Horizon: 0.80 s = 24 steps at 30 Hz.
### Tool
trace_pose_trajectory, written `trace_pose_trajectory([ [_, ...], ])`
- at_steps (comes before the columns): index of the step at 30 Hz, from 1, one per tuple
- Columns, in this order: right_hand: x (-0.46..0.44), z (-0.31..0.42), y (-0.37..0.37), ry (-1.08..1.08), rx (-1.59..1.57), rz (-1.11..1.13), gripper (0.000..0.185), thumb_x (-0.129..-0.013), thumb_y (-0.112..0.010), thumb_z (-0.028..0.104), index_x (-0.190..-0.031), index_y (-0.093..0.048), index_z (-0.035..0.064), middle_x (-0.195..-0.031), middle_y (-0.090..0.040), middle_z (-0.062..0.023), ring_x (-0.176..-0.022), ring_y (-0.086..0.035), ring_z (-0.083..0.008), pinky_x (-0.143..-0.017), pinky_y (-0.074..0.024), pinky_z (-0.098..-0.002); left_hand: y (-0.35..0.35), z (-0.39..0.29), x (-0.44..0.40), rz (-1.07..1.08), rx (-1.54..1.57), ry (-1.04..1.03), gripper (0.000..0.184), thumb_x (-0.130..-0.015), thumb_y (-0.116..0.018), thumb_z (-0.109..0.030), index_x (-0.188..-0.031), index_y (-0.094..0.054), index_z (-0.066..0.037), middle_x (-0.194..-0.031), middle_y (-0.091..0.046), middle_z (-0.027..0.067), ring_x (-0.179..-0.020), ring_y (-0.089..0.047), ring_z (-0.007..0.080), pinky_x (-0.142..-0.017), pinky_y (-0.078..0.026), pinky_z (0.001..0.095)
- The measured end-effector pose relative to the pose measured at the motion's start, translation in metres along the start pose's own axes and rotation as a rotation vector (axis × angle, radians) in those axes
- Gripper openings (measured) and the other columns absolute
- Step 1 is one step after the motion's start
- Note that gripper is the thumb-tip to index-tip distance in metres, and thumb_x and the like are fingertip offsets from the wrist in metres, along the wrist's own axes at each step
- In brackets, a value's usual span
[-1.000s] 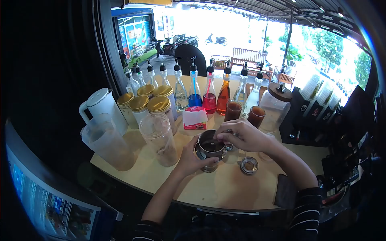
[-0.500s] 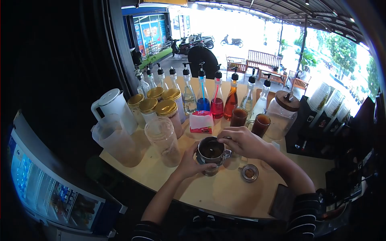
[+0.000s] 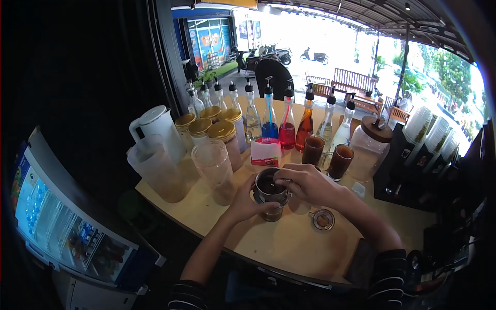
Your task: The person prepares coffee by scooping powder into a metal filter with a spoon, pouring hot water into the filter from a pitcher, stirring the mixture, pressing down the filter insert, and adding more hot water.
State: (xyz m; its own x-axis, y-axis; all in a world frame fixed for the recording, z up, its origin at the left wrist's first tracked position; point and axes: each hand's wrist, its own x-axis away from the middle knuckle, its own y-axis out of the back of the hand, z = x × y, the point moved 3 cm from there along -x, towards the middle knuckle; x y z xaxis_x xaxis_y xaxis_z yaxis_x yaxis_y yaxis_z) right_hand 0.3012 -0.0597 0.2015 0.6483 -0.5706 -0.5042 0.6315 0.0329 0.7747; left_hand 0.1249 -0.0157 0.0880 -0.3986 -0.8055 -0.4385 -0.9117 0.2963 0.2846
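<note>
My left hand (image 3: 247,202) is wrapped round the side of a metal cup (image 3: 270,195) that sits on top of a glass (image 3: 272,213). Over the cup's right rim, my right hand (image 3: 301,182) has its fingers pinched together; what they hold is too small to make out. Dark liquid shows inside the cup. Just behind stand two glass mugs of brown drink, one (image 3: 313,151) beside the other (image 3: 340,161). A small round glass dish (image 3: 323,219) lies to the right of the cup.
Gold-lidded jars (image 3: 223,132), a white pitcher (image 3: 160,132) and clear plastic containers (image 3: 213,168) stand at the left. Pump bottles (image 3: 287,126) line the back, behind a red-and-white tissue pack (image 3: 265,153). A wooden-lidded jar (image 3: 369,147) and cup rack (image 3: 408,160) are right.
The view has swung left, so the counter and its objects appear farther right. My left hand keeps its hold on the cup, while my right hand has shifted slightly at its rim.
</note>
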Motion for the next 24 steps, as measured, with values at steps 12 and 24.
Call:
trace_pose_trajectory([
  [12, -0.009, -0.001, 0.011, -0.034, -0.07, 0.017, 0.014, -0.091, -0.056, 0.007, -0.096, -0.063, -0.0034, -0.085, -0.065, -0.0161, -0.078, -0.066, -0.0298, -0.07, -0.0509, -0.0362, 0.009, -0.003, -0.007, 0.248, 0.05, 0.109, 0.094, -0.064, -0.089, -0.024, -0.139, -0.036, -0.004, -0.134, -0.048, 0.011, -0.127, -0.046, 0.022, -0.109, -0.036, 0.0376],
  [24, -0.014, -0.004, 0.014, -0.102, -0.118, 0.059, 0.019, -0.092, -0.057, 0.013, -0.099, -0.062, -0.0046, -0.086, -0.065, -0.0177, -0.079, -0.064, -0.0343, -0.073, -0.0504, -0.0396, -0.005, -0.028, 0.004, -0.003, -0.061, -0.133, 0.095, -0.065, -0.087, -0.03, -0.138, -0.035, 0.0, -0.133, -0.049, 0.0173, -0.124, -0.05, 0.0254, -0.105, -0.04, 0.0381],
])
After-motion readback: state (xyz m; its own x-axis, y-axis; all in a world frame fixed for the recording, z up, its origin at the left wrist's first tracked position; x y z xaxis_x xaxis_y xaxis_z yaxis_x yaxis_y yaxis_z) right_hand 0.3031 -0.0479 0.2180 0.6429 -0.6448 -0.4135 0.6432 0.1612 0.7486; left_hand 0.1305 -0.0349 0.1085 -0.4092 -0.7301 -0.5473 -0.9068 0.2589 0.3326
